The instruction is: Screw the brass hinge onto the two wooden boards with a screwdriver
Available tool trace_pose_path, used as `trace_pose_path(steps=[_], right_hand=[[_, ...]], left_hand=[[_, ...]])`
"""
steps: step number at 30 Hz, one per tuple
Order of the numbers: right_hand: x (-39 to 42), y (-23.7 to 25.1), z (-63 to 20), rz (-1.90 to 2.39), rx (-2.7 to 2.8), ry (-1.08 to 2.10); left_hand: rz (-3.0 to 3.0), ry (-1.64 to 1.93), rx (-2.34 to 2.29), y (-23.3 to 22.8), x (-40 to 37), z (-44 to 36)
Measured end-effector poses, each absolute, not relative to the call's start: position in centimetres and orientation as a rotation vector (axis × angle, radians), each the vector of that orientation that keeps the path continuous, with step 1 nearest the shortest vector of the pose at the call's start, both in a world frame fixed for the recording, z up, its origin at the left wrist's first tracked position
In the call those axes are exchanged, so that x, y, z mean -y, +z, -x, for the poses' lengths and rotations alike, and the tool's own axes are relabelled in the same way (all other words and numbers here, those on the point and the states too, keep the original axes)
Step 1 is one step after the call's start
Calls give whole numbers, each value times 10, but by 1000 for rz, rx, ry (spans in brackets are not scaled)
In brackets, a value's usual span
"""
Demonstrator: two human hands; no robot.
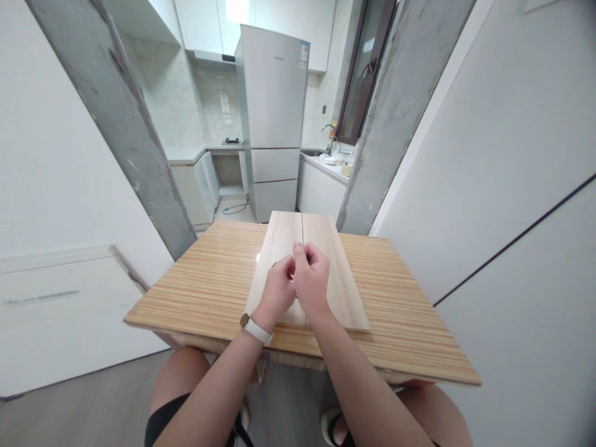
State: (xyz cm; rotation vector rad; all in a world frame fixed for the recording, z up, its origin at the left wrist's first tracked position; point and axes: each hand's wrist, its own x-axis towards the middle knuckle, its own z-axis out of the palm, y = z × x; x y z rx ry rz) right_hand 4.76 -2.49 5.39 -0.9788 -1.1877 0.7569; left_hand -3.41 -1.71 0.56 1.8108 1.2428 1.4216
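Observation:
Two pale wooden boards lie side by side on the table, the left board [282,239] and the right board [344,292], with a thin dark seam between them. Above that seam my left hand [278,288] and my right hand [313,276] are close together, fingers curled in. A small dark spot shows inside the curl of my right hand, too small to name. Whatever either hand pinches is hidden by the fingers. A watch with a white strap [257,330] is on my left wrist.
The wood-grain table [405,298] reaches past the boards on both sides, above my knees. Beyond it stand a silver fridge [274,93], a counter with a sink and tap [329,139], and a low cabinet [193,186]. Grey pillars and white panels flank the table.

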Motion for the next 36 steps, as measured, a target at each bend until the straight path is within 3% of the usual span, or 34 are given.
trace_pose_path(steps=[7,12,23,36], right_hand=[[-20,63,-78,656,1506,1320],[-27,72,-87,557,1536,1518],[0,57,-85,799,1266,901],[14,54,-43,1003,1156,723]], left_hand=[[-1647,1307,-808,1,6,47],[-1567,1243,-663,1,1,51],[-1681,1424,-1044,-3,2,40],[-1864,1484,-1245,6,12,30]])
